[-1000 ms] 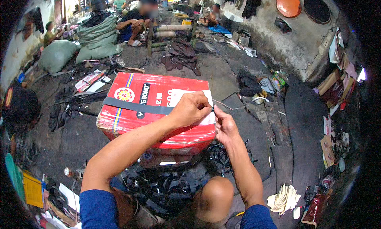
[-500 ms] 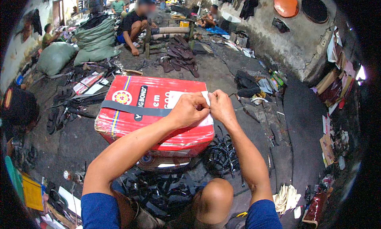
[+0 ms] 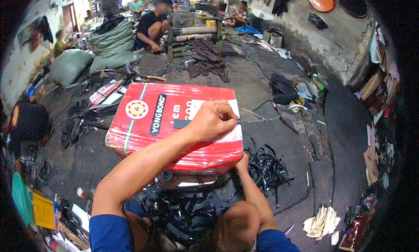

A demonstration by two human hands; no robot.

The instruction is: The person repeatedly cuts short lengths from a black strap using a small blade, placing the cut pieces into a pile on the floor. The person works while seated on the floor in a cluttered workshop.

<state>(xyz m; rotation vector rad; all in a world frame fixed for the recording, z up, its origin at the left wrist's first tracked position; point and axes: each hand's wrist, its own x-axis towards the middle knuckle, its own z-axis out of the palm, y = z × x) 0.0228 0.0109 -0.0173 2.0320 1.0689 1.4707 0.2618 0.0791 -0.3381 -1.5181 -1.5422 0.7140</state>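
Observation:
A red carton (image 3: 126,138) wrapped in clear film stands in front of me. On its top, my left hand (image 3: 214,120) is closed in a pinch near the right edge. A flat dark strip (image 3: 180,123) runs under this hand; its short end shows left of the wrist, and a dark bit shows at the fingertips. White paper (image 3: 234,107) lies under the hand on the carton's top. My right hand (image 3: 242,163) is low at the carton's near right corner, its fingers hidden behind the corner. Beside it lies a heap of thin black strips (image 3: 267,167).
Black scraps (image 3: 187,212) cover the floor between my knees. Dark sole-shaped pieces (image 3: 205,58) lie beyond the carton. Green sacks (image 3: 72,66) stand far left, near a crouching person (image 3: 152,25). A cream cloth (image 3: 321,222) lies at lower right.
My right hand has left the top edge and dropped to the carton's near right corner. The dark strip has slid right, so only a short end shows left of my left wrist.

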